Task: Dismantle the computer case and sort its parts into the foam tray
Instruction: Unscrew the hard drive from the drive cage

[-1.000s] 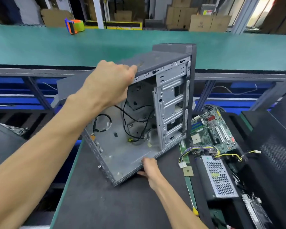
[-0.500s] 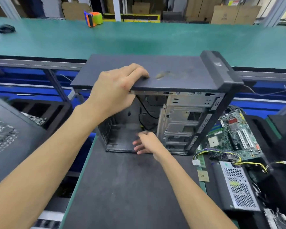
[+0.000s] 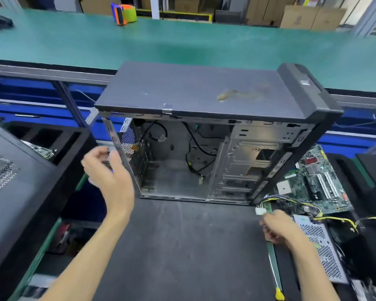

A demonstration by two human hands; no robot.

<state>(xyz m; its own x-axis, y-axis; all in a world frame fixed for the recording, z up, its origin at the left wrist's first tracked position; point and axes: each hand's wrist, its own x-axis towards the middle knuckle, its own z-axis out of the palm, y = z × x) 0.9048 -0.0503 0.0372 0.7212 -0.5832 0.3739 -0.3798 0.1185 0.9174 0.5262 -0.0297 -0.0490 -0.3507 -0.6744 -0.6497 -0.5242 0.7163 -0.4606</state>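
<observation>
Head: case [image 3: 204,94] between both grips.

— How many cases are sitting out?

— One open computer case [image 3: 204,94] is standing at the far edge of the dark mat [image 3: 182,246].

— Boards?

— One motherboard [image 3: 317,181] is lying off the mat's right edge, and one power supply [image 3: 319,246] is lying nearer along that edge.

— Tools?

— One screwdriver [image 3: 274,268] is lying on the mat's right edge. One tape dispenser [image 3: 123,13] is sitting at the far edge of the green bench [image 3: 182,46].

— Hands?

— Two are showing: left hand [image 3: 111,172], right hand [image 3: 278,229].
</observation>
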